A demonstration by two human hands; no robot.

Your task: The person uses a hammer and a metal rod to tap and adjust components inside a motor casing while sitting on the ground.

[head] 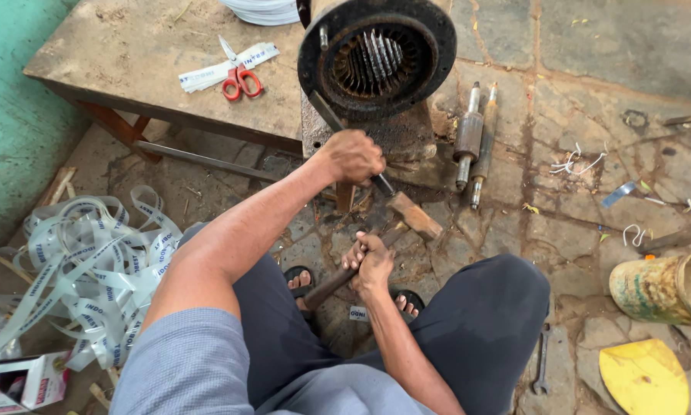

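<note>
A rusty black motor stator lies on its side on the edge of a low wooden table, its open bore with slots facing me. My left hand grips a long chisel whose tip rests against the stator's lower rim. My right hand holds the wooden handle of a hammer, whose head hangs just below the chisel's end. I sit low with my sandalled feet under my hands.
Red-handled scissors and a paper strip lie on the table. Two rotor shafts rest on the stone floor to the right. A tangle of white strapping lies left. A yellow container, yellow lid and wrench sit at the right.
</note>
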